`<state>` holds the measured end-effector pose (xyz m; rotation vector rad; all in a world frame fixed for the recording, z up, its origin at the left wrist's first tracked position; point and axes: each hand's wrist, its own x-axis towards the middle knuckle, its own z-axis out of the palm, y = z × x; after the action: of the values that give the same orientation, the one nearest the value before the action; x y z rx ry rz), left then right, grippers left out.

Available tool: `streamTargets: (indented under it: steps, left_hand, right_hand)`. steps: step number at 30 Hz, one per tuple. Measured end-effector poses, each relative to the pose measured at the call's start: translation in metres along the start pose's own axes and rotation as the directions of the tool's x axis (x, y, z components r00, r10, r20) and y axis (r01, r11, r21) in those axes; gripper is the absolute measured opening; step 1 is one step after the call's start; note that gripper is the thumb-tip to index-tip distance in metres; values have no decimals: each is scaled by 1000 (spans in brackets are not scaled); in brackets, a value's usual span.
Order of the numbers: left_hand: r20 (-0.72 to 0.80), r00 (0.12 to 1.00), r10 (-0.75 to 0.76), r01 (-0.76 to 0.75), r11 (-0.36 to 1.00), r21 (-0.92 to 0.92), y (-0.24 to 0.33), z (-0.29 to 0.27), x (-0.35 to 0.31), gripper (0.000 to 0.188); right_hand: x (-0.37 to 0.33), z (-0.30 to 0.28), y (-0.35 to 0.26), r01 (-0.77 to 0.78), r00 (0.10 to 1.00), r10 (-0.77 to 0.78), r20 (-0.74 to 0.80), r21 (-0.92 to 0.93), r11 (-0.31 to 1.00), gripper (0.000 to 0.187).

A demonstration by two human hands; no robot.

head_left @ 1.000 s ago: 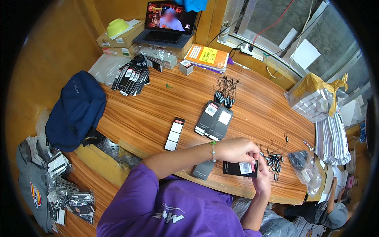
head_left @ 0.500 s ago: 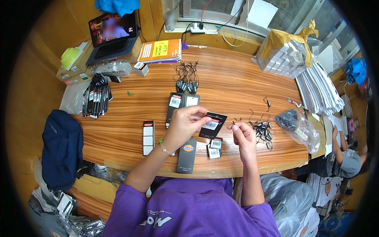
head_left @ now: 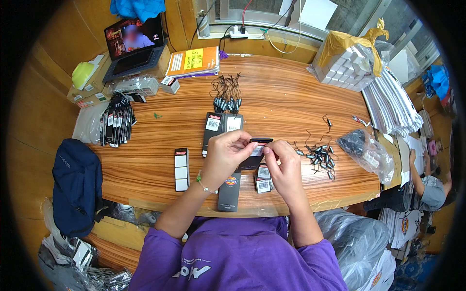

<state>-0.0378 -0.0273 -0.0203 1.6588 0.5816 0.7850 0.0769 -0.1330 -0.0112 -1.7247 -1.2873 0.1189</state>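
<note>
My left hand [head_left: 223, 154] pinches a black hang tag [head_left: 250, 164] by its upper left, above the table near its front edge. The tag carries a white barcode sticker [head_left: 257, 150]. At the tag's right edge, my right hand [head_left: 287, 167] is closed in a pinch; anything between its fingertips is too small to make out. Below the hands lie a dark grey tag [head_left: 228, 199] and small black tags with barcode stickers [head_left: 263, 186]. Stacks of tags [head_left: 212, 123] lie just beyond my left hand. Right of my right hand is a loose pile of black strings with small toggles [head_left: 321, 160].
A black card with white labels [head_left: 181, 169] lies at left, near a dark blue bag [head_left: 76, 186]. More corded toggles [head_left: 227, 102] lie farther back. A plastic bag [head_left: 371, 155], paper stacks [head_left: 391, 109] and a wrapped pack of white boxes [head_left: 347, 68] line the right side.
My right hand has moved left from beside the toggle pile to the tag's right edge. The tag has turned more edge-on, with my left hand still pinching it.
</note>
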Motion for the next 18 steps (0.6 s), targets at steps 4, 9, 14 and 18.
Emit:
streamTargets:
  steps: [4, 9, 14, 18]
  left_hand:
    - [-12, 998, 61, -61, 997, 43, 4, 3, -3, 12]
    - [-1, 996, 91, -91, 993, 70, 7, 8, -5, 12]
    - [38, 991, 132, -136, 982, 130, 10, 11, -5, 8]
    - [136, 965, 226, -258, 917, 304, 15, 9, -5, 11]
  right_hand:
    - [-2, -3, -1, -3, 1000, 3, 10, -65, 998, 10]
    - [-4, -7, -1, 44, 999, -45, -16, -54, 998, 10]
    - [-5, -13, -1, 31, 999, -28, 41, -75, 997, 9]
    - [-6, -18, 2, 48, 995, -37, 88, -120, 992, 11]
